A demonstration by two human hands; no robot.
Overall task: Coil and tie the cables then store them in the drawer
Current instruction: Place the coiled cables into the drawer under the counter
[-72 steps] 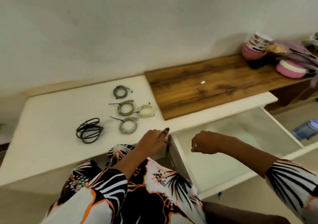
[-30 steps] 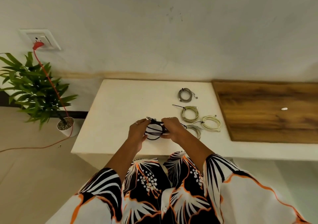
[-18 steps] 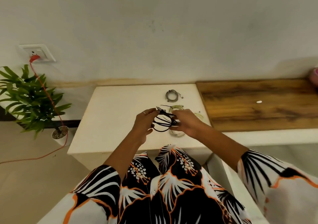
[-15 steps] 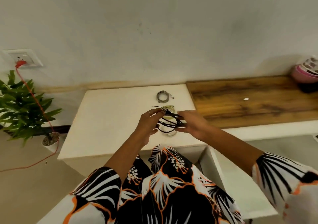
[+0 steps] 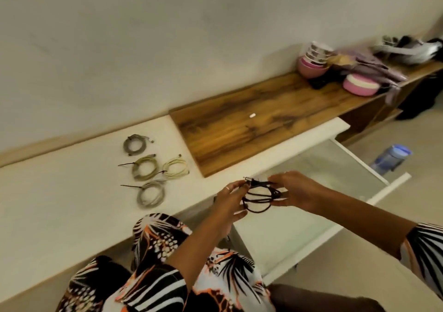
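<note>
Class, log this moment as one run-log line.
phase: storing | left hand + right hand: hold black coil over open drawer | counter: four coils

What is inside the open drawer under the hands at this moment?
The open drawer shows only its pale bare floor; no cable lies in it. The black cable coil hangs above it, held by both hands. The part under hands and forearms is hidden.

Bare open drawer (image 5: 311,215) below hands (image 5: 261,195)
</note>
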